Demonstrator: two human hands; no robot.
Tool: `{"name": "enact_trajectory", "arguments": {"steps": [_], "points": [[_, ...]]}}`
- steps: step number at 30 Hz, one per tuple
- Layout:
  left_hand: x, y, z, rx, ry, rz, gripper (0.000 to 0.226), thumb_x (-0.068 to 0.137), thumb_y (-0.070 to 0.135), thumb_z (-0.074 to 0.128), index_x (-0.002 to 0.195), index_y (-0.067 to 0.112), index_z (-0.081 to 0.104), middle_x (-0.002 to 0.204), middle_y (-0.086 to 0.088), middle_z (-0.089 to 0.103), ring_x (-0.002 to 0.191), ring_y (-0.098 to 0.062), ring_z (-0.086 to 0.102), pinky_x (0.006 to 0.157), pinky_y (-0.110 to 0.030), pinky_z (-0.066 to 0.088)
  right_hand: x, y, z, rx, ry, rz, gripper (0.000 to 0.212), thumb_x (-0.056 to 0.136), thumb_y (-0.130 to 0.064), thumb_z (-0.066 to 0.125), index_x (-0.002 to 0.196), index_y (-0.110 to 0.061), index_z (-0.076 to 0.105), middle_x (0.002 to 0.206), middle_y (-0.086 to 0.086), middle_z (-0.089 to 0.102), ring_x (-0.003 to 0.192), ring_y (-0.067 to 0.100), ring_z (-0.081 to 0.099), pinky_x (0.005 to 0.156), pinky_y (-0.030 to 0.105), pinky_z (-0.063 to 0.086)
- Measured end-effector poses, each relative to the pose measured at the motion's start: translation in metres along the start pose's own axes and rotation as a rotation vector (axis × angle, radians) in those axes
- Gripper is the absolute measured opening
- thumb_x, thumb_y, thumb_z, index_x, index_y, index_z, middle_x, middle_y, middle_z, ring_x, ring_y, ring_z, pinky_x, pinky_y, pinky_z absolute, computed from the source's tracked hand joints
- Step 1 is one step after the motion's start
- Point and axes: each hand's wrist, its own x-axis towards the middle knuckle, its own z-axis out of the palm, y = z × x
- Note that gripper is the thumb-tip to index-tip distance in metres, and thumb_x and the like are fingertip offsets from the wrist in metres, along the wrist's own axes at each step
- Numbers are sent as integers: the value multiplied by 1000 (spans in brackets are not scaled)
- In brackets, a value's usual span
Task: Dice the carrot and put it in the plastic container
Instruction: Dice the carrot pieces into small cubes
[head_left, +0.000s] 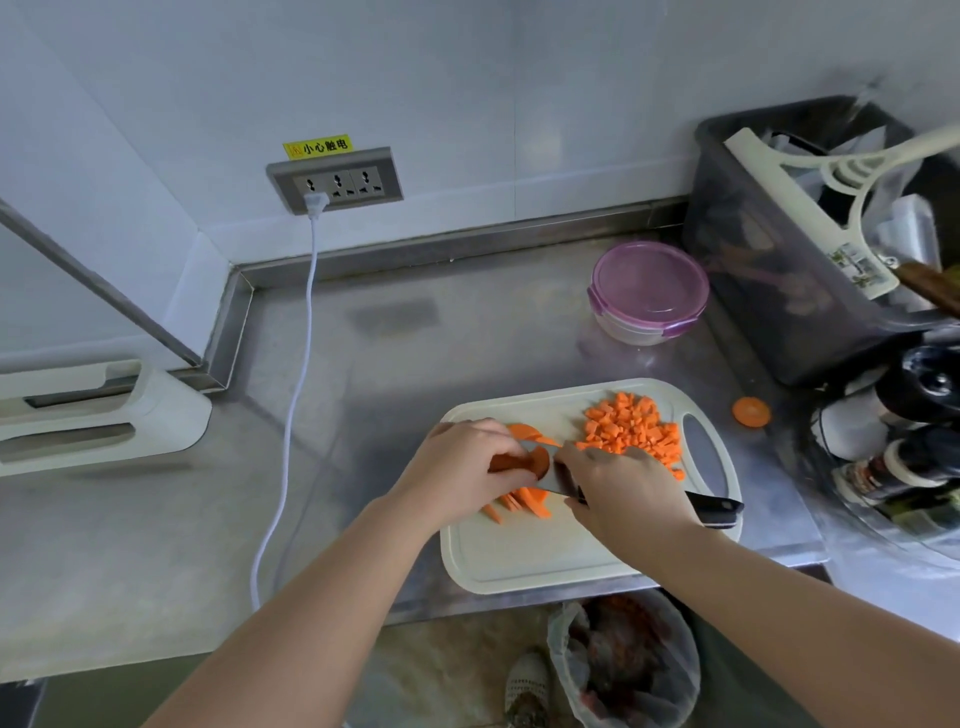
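On the white cutting board (545, 556) my left hand (462, 467) grips a carrot piece (524, 462) by its uncut end. My right hand (623, 493) holds a knife (714, 508) by its black handle, and the blade lies against the carrot's cut face. Carrot strips (519, 503) lie below my left hand. A pile of diced carrot (631, 427) sits at the board's far right. The round plastic container (648, 291), with a purple lid on it, stands on the steel counter behind the board.
A loose carrot slice (751, 411) lies on the counter right of the board. A dark bin (810, 234) of utensils and a rack of bottles (904, 457) crowd the right side. A white cord (291, 405) runs from the wall socket. A lined waste bin (628, 660) stands below the counter edge.
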Motion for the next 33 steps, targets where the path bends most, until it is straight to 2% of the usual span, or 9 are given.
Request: {"name": "enact_trajectory", "arguments": {"steps": [5,12,15,17,19,21,27,30,33], "points": [[6,2,3,-25,13,27,26,85,40,66,107,30,71,110,15,64,104,-7,56,95,-35,42,5,5,-1,-19,18,19,34,100,-29,42,133,-23,40,117,-4,60,101,24,57,75,26,28],[0,0,6,126,89,158,27,91,37,59,115,30,68,121,16,62,112,-10,55,101,-29,36,6,14,-5,-29,51,17,31,100,-26,40,131,-24,43,112,-4,62,97,24,56,73,27,29],[-4,1,7,188,157,224,26,83,33,63,107,27,72,110,13,67,99,-14,63,90,-33,49,6,16,-5,17,50,16,30,100,-29,42,130,-25,44,111,-4,62,97,24,55,74,27,33],[-5,2,7,220,198,288,23,79,22,69,101,24,74,103,10,69,87,-14,67,75,-28,56,6,17,-5,64,42,27,31,99,-33,46,129,-25,45,109,-4,62,97,23,55,76,27,37],[-7,1,7,238,213,344,32,72,8,79,100,20,74,100,5,70,81,-15,69,65,-27,58,5,18,-6,97,38,35,31,98,-34,48,128,-26,46,108,-4,63,97,23,56,80,27,43],[-9,-1,6,251,236,400,37,68,3,79,101,17,74,100,3,70,81,-16,70,62,-28,59,4,19,-7,111,36,35,32,97,-34,50,128,-26,46,106,-4,64,96,23,57,81,29,47],[-13,-1,-3,327,261,473,30,80,13,53,103,17,73,98,3,69,79,-14,68,64,-24,57,2,18,-13,151,39,40,31,96,-33,53,126,-26,47,101,-3,63,92,22,58,78,30,51],[-13,2,-7,345,261,500,29,75,7,73,103,16,73,98,2,69,78,-16,67,66,-24,57,-1,20,-15,197,31,49,29,95,-32,54,123,-27,50,98,-5,61,89,19,58,75,29,52],[-11,4,-6,324,283,485,40,65,5,85,102,16,74,102,0,69,84,-20,68,71,-29,58,-4,24,-16,207,44,47,25,94,-31,55,119,-27,52,89,-7,56,84,19,56,64,26,43]]}}
